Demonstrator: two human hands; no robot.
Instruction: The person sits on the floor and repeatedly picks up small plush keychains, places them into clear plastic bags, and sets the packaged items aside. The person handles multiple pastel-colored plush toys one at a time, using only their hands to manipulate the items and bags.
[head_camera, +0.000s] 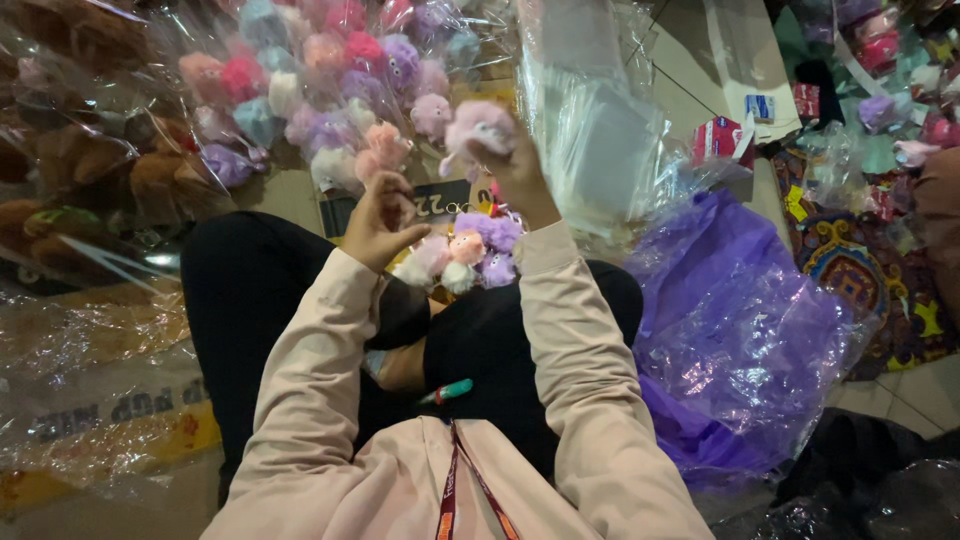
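A green-capped pen is seen nearest, on the black-clad lap. Beyond it, a small cluster of fluffy pom-pom toys lies just below both sets of fingers. The left hand is loosely curled with nothing visibly gripped; open room is left between it and the right hand, whose fingers are closed around a pale pink plush toy. Crinkled clear bags of pastel plush toys crowd behind; glossy purple plastic lies rightward.

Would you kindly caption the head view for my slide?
Right hand lifts a pink plush toy; left hand hovers above small plush toys on the lap.
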